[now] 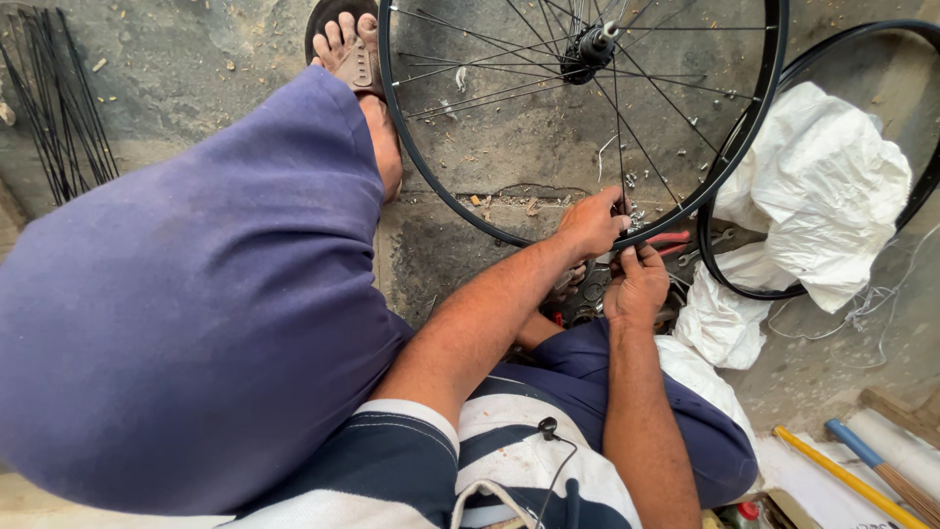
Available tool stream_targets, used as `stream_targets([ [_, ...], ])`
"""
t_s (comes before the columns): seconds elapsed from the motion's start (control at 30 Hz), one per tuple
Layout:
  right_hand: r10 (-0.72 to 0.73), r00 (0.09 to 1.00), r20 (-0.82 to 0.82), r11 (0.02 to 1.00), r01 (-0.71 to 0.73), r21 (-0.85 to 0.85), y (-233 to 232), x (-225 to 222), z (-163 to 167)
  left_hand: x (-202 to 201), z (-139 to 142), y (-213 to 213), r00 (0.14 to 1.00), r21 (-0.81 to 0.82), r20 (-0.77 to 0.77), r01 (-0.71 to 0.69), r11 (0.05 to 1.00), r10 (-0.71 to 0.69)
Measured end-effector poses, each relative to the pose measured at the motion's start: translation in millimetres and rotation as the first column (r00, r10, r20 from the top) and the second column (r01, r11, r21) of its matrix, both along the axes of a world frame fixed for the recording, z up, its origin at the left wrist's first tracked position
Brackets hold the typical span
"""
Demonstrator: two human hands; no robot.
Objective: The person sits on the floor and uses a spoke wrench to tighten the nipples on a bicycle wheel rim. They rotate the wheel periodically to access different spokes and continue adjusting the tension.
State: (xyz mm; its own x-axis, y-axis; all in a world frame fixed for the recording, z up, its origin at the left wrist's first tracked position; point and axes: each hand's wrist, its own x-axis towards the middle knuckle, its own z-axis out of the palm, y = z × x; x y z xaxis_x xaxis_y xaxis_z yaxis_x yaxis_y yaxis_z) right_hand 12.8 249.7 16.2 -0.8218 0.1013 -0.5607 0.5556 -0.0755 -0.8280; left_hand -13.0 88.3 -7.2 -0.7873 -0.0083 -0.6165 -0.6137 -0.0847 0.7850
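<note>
The top of the black spoked metal bicycle wheel (587, 118) is cut off, and small tools below its rim are hidden behind both hands. Beside the wheel lie a crumpled white plastic sack (822, 186), a second black hoop (920, 186) and loose black spokes (59, 108) on the concrete floor. The left hand (590, 221) pinches the rim's lower edge; the right hand (636, 286) closes its grip narrowly on something too small to identify.

Black spoked wheel (759, 118), upright on floor

Both forearms reach forward and converge. The left hand (590, 223) curls its fingers in a pinch, and the right hand (636, 286) sits just beneath, fingers bent inward, knuckles up.
</note>
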Motion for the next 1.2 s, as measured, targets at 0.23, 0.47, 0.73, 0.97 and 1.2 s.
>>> stream_targets([
  [0.23, 0.180, 0.980, -0.083, 0.943, -0.149, 0.296, 2, 2, 3, 1, -2, 3, 1.000, 0.006, -0.014, 0.000, 1.000, 0.000],
  [0.47, 0.199, 0.975, -0.097, 0.933, -0.158, 0.324, 1, 2, 7, -1, 4, -1, 0.999, 0.012, 0.030, 0.042, 0.999, -0.043],
  [0.73, 0.157, 0.983, -0.098, 0.976, -0.139, 0.167, -4, 0, 6, 0, 5, -3, 1.000, 0.040, 0.008, 0.009, 0.999, -0.010],
  [0.97, 0.118, 0.988, -0.097, 0.982, -0.101, 0.162, 0, 2, 0, 0, -10, 8, 1.000, 0.032, -0.014, 0.008, 0.999, -0.008],
  [1.2, 0.147, 0.979, -0.143, 0.972, -0.117, 0.202, 2, 0, -5, -1, -9, 11, 0.993, -0.014, -0.112, -0.037, 0.999, 0.036],
])
